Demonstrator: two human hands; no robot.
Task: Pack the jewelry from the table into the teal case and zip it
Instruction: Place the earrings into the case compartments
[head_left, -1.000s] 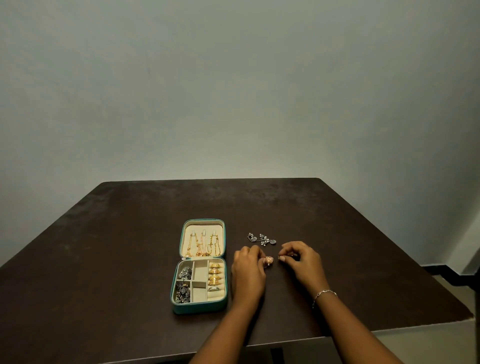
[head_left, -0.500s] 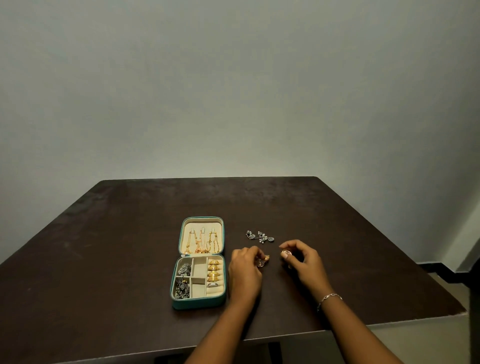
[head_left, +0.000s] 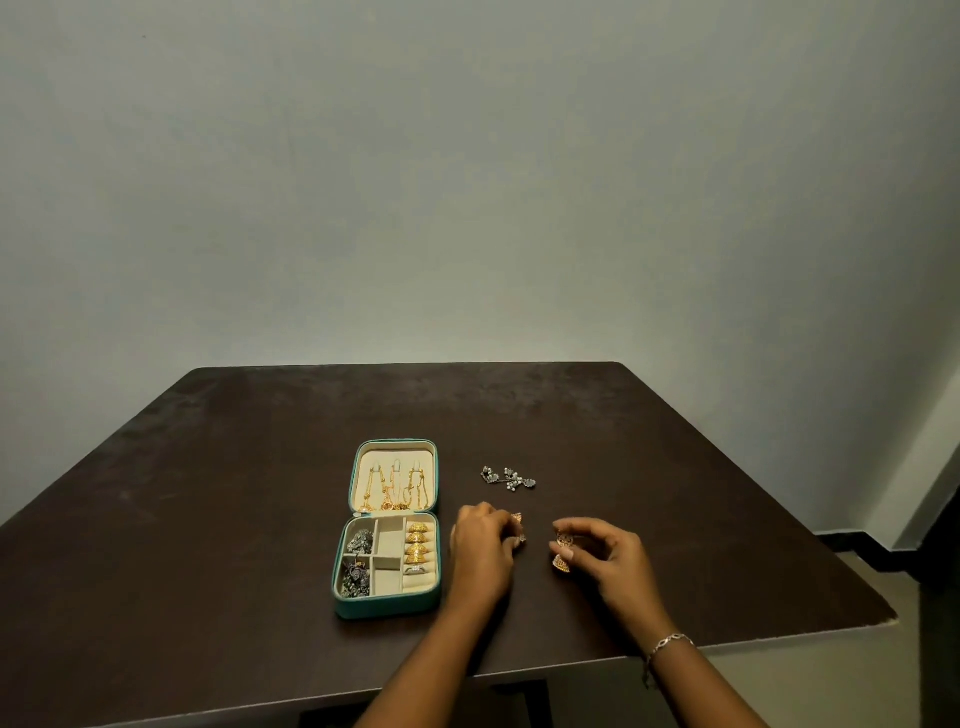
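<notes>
The teal case (head_left: 387, 605) lies open on the table (head_left: 208, 519), lid laid back flat with gold chains (head_left: 397, 491) in it. Your left hand (head_left: 480, 553), just beside the case, curls its fingers on a small gold piece (head_left: 517, 519), mostly hidden. Your right hand (head_left: 610, 558) pinches a gold earring (head_left: 562, 552) between thumb and fingertips. The silver earrings (head_left: 508, 478) lie on the table beyond both hands, apart from the case.

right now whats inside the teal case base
Gold rings in the right column, silver pieces in both left compartments of the teal case; anything beneath them is covered.
</notes>
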